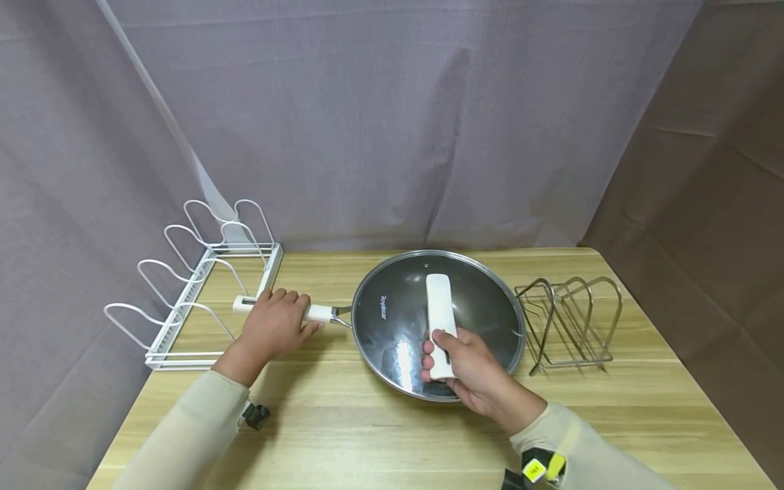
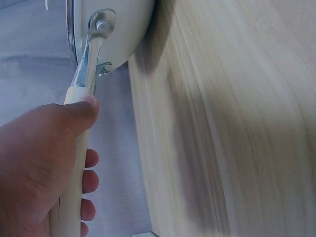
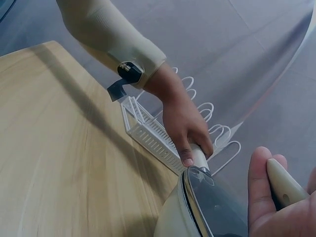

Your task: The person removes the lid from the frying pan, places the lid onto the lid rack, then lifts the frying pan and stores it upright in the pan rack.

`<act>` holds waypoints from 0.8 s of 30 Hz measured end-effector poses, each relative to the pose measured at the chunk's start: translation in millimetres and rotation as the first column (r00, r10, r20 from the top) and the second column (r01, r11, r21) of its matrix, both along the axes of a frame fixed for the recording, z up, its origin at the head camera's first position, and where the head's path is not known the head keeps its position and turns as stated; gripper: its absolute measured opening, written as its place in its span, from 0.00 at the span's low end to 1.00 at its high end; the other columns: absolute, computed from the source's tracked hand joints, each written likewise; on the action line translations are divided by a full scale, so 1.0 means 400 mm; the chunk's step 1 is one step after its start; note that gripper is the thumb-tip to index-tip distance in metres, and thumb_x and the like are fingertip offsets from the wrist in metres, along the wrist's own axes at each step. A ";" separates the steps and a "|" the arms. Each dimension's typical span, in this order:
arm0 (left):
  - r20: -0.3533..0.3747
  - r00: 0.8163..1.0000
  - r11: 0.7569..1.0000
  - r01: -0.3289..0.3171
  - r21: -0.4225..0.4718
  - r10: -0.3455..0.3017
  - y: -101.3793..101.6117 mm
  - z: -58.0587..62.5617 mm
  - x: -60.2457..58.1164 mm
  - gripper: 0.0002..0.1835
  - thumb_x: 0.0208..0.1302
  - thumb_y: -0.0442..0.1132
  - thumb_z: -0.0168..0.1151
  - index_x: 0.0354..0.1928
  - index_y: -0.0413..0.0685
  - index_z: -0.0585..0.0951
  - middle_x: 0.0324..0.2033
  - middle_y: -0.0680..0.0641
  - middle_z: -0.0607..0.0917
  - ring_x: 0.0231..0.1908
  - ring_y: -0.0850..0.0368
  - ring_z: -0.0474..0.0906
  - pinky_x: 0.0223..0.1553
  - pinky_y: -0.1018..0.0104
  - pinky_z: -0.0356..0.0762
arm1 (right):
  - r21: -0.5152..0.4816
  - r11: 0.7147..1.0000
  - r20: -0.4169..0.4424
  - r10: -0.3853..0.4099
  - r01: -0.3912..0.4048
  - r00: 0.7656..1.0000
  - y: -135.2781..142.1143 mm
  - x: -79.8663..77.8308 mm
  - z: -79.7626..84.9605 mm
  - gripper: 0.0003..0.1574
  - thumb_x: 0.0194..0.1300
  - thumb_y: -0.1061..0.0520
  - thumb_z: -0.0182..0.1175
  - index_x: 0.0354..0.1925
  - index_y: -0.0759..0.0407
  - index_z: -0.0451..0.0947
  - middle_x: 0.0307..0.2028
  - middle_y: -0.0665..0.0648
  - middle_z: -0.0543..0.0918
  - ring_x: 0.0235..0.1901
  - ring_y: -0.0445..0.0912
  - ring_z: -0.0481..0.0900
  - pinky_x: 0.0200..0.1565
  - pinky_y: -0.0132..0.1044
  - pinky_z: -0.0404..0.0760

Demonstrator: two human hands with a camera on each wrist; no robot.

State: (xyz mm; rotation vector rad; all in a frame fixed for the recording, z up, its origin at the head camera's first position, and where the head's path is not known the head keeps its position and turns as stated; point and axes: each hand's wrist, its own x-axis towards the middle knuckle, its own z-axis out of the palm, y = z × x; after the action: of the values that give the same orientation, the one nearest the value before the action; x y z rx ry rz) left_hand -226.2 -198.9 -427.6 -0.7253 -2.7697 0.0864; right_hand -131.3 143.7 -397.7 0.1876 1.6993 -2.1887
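A frying pan (image 2: 131, 29) with a white outer wall stands on the table, covered by a dark glass lid (image 1: 392, 286) with a metal rim. The pan's white handle (image 1: 318, 312) points left, and my left hand (image 1: 275, 323) grips it from above, fingers wrapped round it. On top of the lid is a long white lid handle (image 1: 439, 299). My right hand (image 1: 474, 371) holds its near end, thumb on top and fingers curled round the far side. The lid appears to sit on the pan's rim in the right wrist view.
A white wire rack (image 1: 179, 309) with several loops stands at the left, behind my left hand. To the right of the pan is a metal wire rack (image 1: 569, 361). Grey cloth (image 1: 367, 136) hangs behind the wooden table (image 1: 355, 435).
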 end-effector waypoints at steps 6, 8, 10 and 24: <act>-0.002 1.000 1.000 0.000 0.003 0.000 0.001 -0.002 -0.002 0.27 0.67 0.63 0.63 0.41 0.44 0.77 0.36 0.43 0.84 0.42 0.40 0.79 0.49 0.42 0.73 | 0.018 1.000 -0.005 -0.001 0.001 1.000 0.004 -0.002 0.000 0.19 0.81 0.57 0.45 0.57 0.73 0.62 0.35 0.57 0.77 0.29 0.45 0.78 0.36 0.39 0.86; 0.000 1.000 1.000 0.000 0.004 0.000 0.000 -0.002 -0.002 0.26 0.67 0.63 0.64 0.41 0.44 0.77 0.37 0.43 0.84 0.42 0.40 0.79 0.50 0.42 0.73 | 0.018 1.000 -0.008 -0.001 0.001 1.000 0.005 -0.002 0.000 0.19 0.81 0.57 0.45 0.57 0.74 0.62 0.35 0.57 0.77 0.28 0.44 0.77 0.36 0.39 0.86; 0.005 1.000 1.000 -0.001 0.005 0.001 0.000 -0.003 -0.001 0.26 0.67 0.62 0.64 0.41 0.44 0.77 0.37 0.43 0.84 0.43 0.39 0.79 0.50 0.42 0.73 | 0.016 1.000 -0.007 0.000 0.000 1.000 0.005 -0.002 -0.001 0.19 0.81 0.57 0.45 0.57 0.74 0.62 0.35 0.57 0.76 0.28 0.45 0.77 0.35 0.39 0.86; 0.014 1.000 1.000 -0.012 -0.001 0.012 0.001 -0.002 0.000 0.26 0.66 0.62 0.64 0.42 0.43 0.78 0.37 0.42 0.84 0.43 0.39 0.79 0.50 0.42 0.73 | 0.023 1.000 -0.015 0.005 -0.005 1.000 0.003 -0.005 0.004 0.18 0.81 0.58 0.44 0.55 0.74 0.64 0.33 0.56 0.76 0.28 0.45 0.77 0.34 0.38 0.86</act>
State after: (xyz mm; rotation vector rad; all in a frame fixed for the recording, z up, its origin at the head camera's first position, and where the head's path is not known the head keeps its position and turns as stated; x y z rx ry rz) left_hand -226.3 -198.6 -428.3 -0.7115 -2.7875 0.0854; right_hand -133.3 145.0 -396.2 0.1732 1.7318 -2.1733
